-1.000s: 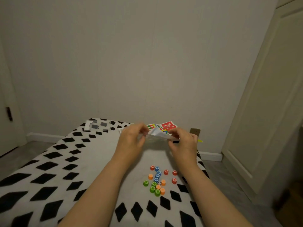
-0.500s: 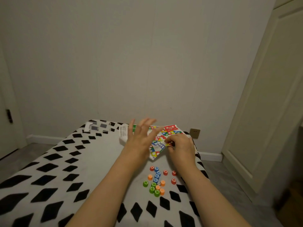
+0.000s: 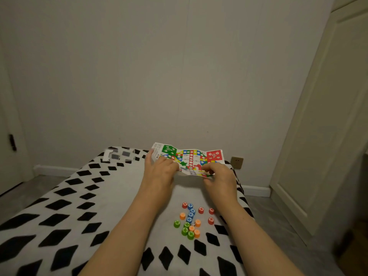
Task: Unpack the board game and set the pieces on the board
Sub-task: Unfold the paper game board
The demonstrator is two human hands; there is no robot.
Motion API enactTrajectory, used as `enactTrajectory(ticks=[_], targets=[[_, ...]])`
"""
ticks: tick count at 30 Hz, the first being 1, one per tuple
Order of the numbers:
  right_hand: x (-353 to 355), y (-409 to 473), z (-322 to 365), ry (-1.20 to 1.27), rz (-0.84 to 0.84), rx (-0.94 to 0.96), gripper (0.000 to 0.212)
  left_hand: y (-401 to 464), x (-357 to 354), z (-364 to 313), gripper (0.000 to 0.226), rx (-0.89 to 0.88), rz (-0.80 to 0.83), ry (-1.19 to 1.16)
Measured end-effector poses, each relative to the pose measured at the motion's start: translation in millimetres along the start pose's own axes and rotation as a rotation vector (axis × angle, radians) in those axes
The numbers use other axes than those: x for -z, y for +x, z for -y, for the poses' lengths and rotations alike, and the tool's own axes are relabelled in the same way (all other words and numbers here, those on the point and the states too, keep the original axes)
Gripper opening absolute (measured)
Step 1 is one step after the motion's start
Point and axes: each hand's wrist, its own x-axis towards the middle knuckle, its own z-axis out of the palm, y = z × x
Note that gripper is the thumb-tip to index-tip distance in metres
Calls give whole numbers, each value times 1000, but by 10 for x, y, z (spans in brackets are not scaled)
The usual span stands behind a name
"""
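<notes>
A creased paper game board (image 3: 189, 157) with green, red, yellow and blue fields is half unfolded above the far part of the bed. My left hand (image 3: 160, 171) pinches its near left edge and my right hand (image 3: 219, 175) pinches its near right edge, whose lower flap is still folded under. Several round game pieces (image 3: 191, 221) in red, blue, orange and green lie loose on the bedspread below my hands, with a small white die (image 3: 192, 223) among them.
The bed has a white spread with black diamonds (image 3: 89, 196). A clear plastic box with a white part (image 3: 117, 155) lies at the far left corner. A wall socket (image 3: 237, 162) is behind the bed and a door (image 3: 328, 136) stands to the right.
The folded board has been opened out wide. My left hand, which was spread open half a second ago, has closed on the board's left edge; my right hand shifted to the right.
</notes>
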Motion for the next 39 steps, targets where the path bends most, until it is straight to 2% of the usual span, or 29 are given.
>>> enactTrajectory(ticks=[4, 7, 9, 10, 13, 19, 22, 25, 30, 39], targets=[[10, -8, -24, 25, 40, -19, 25, 22, 85, 78, 29, 136, -96, 88], [24, -9, -23, 39, 125, -38, 21, 23, 97, 82, 23, 191, -110, 141], [22, -4, -26, 23, 197, -61, 23, 13, 129, 43, 13, 249, -24, 177], [21, -1, -31, 15, 225, -68, 24, 9, 157, 13, 10, 283, 68, 207], [11, 8, -72, -6, 282, -82, 24, -28, 154, -4, 20, 345, 290, 250], [63, -17, -166, -2, 435, -129, 27, -147, 90, 55, 26, 426, 372, 46], [131, -61, -135, -6, 453, -79, 30, -182, 123, 67, 28, 483, 369, -18], [163, -108, -139, -120, 501, -31, 33, -228, 170, 85, 28, 500, 360, -28], [153, -153, -174, -60, 416, -107, 26, -300, 189, 84, 24, 503, 344, -56], [223, -263, -131, -68, 392, -163, 26, -428, 218, 38, 19, 438, 249, -110]])
